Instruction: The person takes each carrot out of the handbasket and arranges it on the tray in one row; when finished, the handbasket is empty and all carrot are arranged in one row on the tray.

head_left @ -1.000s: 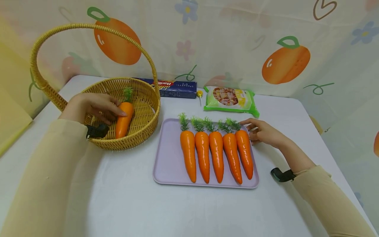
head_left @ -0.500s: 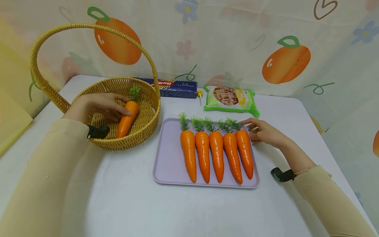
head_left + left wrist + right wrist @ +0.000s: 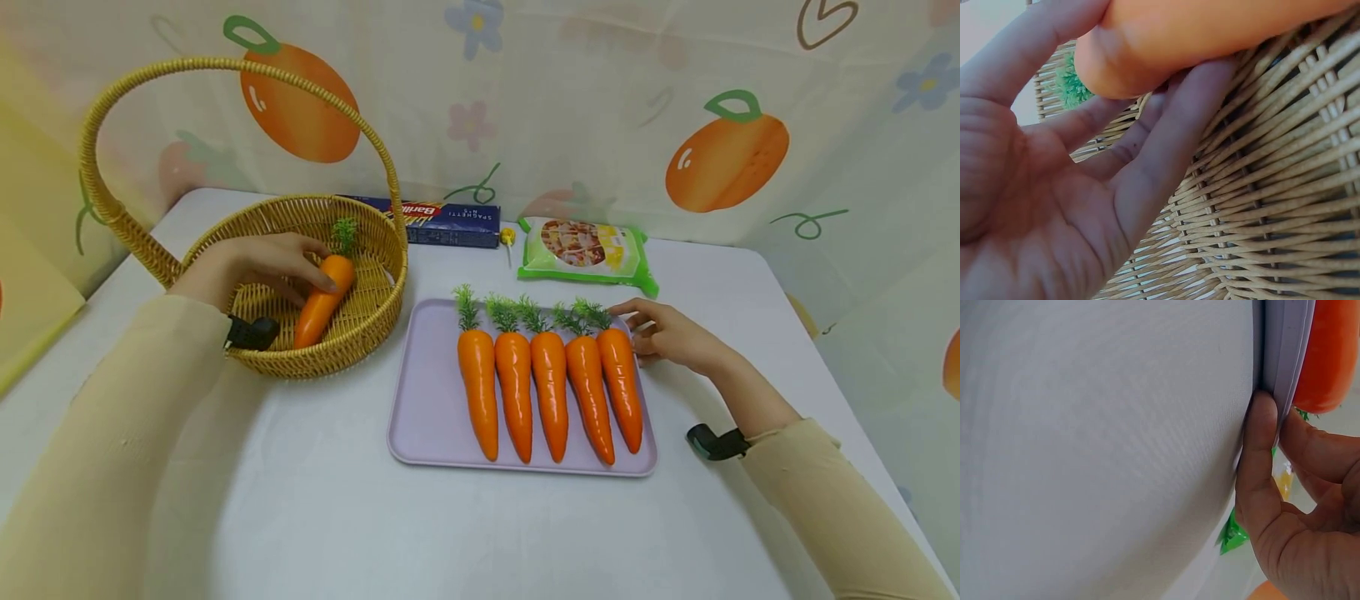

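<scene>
Inside the wicker basket, at the left in the head view, my left hand holds an orange carrot with a green leafy top. The left wrist view shows my left hand with the thumb on one side of the carrot and fingers on the other. My right hand holds the back right corner of the lilac tray. In the right wrist view, the tray's rim lies between the thumb and fingers of my right hand. Several carrots lie side by side on the tray.
Behind the tray are a blue spaghetti box, a yellow lollipop and a green food packet. The basket's tall handle arches over my left hand. A patterned curtain hangs behind the white table.
Within the basket, my left hand has shifted slightly right with the carrot, whose leafy end now leans further right. My right hand and the tray stay in place.
</scene>
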`<state>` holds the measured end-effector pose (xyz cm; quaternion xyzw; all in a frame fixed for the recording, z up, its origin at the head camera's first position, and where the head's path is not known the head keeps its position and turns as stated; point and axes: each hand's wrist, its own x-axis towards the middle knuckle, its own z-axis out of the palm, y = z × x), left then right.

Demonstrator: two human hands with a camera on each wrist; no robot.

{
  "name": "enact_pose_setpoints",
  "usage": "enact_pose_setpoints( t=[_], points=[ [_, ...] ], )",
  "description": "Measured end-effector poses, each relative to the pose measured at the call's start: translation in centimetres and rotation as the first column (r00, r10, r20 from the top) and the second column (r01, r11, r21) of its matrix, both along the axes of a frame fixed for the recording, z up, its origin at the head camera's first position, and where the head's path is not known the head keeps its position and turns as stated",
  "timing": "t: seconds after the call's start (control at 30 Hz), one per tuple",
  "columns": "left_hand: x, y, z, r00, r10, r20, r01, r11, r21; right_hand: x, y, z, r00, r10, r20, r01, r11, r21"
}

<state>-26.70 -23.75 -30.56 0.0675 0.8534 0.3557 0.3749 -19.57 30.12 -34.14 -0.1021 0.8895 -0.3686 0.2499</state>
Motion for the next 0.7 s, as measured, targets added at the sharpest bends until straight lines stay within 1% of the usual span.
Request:
enact_pose_setpoints(
  t=[0.27, 0.53, 0.57, 0.7],
  points=[
    [-0.07, -0.04, 0.1, 1.0, -0.023, 0.005, 0.023, 1.0, -0.017, 0.02, 0.0, 0.07, 1.0, -0.001, 0.003, 0.001, 1.0, -0.006],
    [-0.06, -0.42, 0.24, 0.999, -0.042, -0.019, 0.042, 0.999, -0.032, 0.01, 0.02, -0.03, 1.0, -0.008, 0.007, 0.009, 1.0, -0.005],
    [-0.08, -0.44, 0.3, 0.999, -0.045, -0.026, 0.044, 0.999, -0.031, 0.01, 0.05, -0.04, 1.0, -0.008, 0.007, 0.008, 1.0, -0.004],
    [-0.11, -0.28, 0.99, 0.995, -0.04, -0.094, 0.039, 0.999, -0.021, 0.04, 0.13, -0.04, 1.0, -0.009, 0.004, 0.009, 1.0, -0.002]
  ],
)
